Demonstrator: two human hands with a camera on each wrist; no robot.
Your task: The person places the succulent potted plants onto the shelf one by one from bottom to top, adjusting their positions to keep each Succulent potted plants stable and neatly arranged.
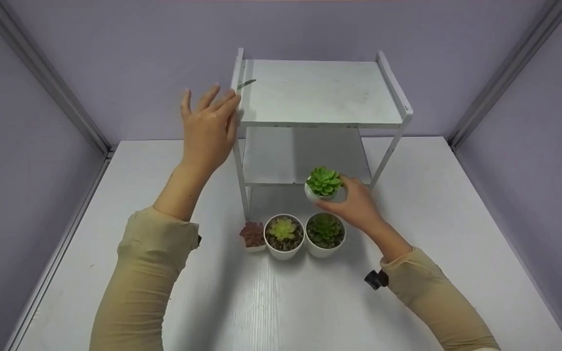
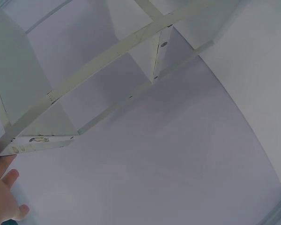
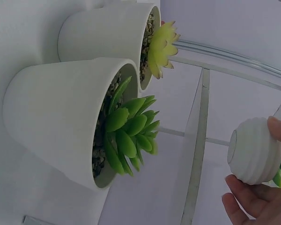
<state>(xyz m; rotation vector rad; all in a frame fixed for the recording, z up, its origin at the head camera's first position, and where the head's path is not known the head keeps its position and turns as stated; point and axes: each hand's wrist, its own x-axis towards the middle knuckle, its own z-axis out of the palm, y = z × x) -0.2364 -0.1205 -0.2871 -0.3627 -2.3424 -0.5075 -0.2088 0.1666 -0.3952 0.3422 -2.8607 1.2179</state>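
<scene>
My right hand (image 1: 356, 202) grips a small ribbed white pot (image 3: 255, 151) with a bright green succulent (image 1: 324, 181) between thumb and fingers. It is held in the air before the lower board of a white two-tier shelf (image 1: 320, 92). My left hand (image 1: 208, 131) holds the shelf's upper left side, fingers at the corner of the upright (image 2: 18, 140). Below the right hand stand a white pot with a dark green succulent (image 1: 324, 231) and one with a yellow-green succulent (image 1: 282, 233). Left of them sits a reddish succulent (image 1: 253, 235) in a small pot.
The shelf stands on a white table (image 1: 456, 234) near the lilac back wall (image 1: 310, 29). Side walls (image 1: 544, 122) with metal rails rise at both edges. A dark mark (image 1: 247, 83) lies on the top board near its left side.
</scene>
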